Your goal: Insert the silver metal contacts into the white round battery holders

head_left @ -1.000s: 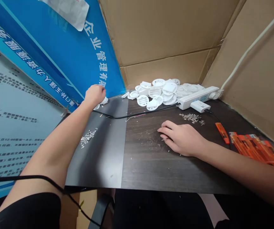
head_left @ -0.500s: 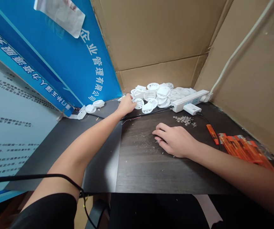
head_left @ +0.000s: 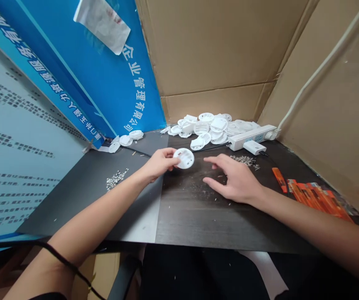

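My left hand grips a round white plastic cover by its left edge, thumb on its face, raised over the table. Slots and small holes show in the cover. To its right, my right hand hovers with thumb and fingers apart, and I see nothing held in it. Behind both hands lies a heap of similar white plastic discs. Just beyond my right hand is a pile of small metal parts. Another pile of small shiny metal pieces sits left of my left forearm.
A white power strip with a white adapter stands at the back right. Orange packets lie along the right side. Several white discs rest at the back left. Cardboard walls and a blue panel enclose the table.
My left hand has come back from the heap toward me with a white cover in it. My right hand has opened, its thumb and fingers spreading. The camera view has shifted slightly.
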The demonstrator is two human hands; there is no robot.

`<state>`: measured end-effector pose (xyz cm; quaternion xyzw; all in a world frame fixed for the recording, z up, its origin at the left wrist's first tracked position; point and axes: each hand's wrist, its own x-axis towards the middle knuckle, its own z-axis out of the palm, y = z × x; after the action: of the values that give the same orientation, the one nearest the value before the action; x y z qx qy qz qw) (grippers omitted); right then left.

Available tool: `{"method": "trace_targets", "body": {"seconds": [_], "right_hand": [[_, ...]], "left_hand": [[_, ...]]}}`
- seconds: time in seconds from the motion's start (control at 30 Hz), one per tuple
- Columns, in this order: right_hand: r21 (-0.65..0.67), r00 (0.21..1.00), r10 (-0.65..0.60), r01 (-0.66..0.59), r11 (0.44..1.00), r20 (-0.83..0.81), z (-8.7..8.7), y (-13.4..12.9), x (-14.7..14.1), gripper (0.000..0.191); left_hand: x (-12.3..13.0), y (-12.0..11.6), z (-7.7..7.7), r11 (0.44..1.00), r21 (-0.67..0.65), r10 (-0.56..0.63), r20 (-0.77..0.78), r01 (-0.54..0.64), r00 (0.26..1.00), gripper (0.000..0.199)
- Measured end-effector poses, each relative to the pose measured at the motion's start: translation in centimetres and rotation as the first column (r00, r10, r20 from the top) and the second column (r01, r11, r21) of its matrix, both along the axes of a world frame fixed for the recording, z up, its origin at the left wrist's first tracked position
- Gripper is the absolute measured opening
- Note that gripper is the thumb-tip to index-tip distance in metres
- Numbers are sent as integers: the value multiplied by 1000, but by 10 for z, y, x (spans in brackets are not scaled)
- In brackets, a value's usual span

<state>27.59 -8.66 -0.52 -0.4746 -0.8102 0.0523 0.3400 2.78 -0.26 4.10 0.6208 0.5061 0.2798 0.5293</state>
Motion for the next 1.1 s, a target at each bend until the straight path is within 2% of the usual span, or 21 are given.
{"method": "trace_targets", "body": {"seconds": [0.1,0.17,0.3,0.37,0.43,0.5,0.53,0.57,0.6,0.63,0.7,0.77,0.8,0.83,0.93,1.1], "right_hand": [[30,1000,-9,8,1000,23,10,-2,-10,91],[22,997,2,-3,1000,73,15,-4,-18,103],[12,998,54,-54,998,16,16,-6,-25,71],[33,997,77,-76,997,-14,14,-6,-25,64],[58,993,114,-113,992,-18,10,-5,-24,64],[73,991,130,-132,989,22,7,-4,-23,69],[74,991,123,-127,989,50,5,-4,-21,71],[67,990,118,-123,990,75,3,-4,-20,71],[58,988,124,-129,990,92,1,-4,-18,69],[48,985,144,-149,988,99,-1,-4,-15,64],[39,973,203,-208,977,107,-6,-4,-12,57],[41,968,226,-231,972,109,-9,-3,-10,54],[34,970,218,-223,974,105,-9,-2,-11,54],[17,974,205,-208,978,100,-10,-2,-11,53],[-33,982,168,-166,986,81,-10,-3,-14,54],[-12,982,149,-149,989,116,-13,-9,-15,56]], "left_hand": [[9,-31,-1,972,-208,-72,200,114,977,28],[14,-44,-3,926,-323,-98,291,194,952,36],[14,-58,-9,912,-347,-74,385,219,920,47],[9,-64,-12,912,-351,-55,412,214,910,48],[-3,-71,-13,910,-341,-87,403,238,911,50],[-23,-74,-11,944,-234,-156,301,232,941,51],[-37,-74,-9,968,-127,-191,191,217,963,50],[-54,-71,-6,983,41,-179,41,177,983,50],[-74,-66,-3,960,231,-120,-163,157,979,48],[-95,-60,0,909,387,-11,-342,152,939,43],[-138,-45,4,836,540,222,-502,102,836,42],[-175,-33,5,801,591,381,-623,92,684,46],[-189,-30,4,802,586,404,-677,118,615,49],[-200,-27,2,810,570,400,-708,136,582,52],[-215,-28,-8,826,526,345,-755,201,558,62],[-209,-32,-22,825,505,306,-778,255,549,80]]}}
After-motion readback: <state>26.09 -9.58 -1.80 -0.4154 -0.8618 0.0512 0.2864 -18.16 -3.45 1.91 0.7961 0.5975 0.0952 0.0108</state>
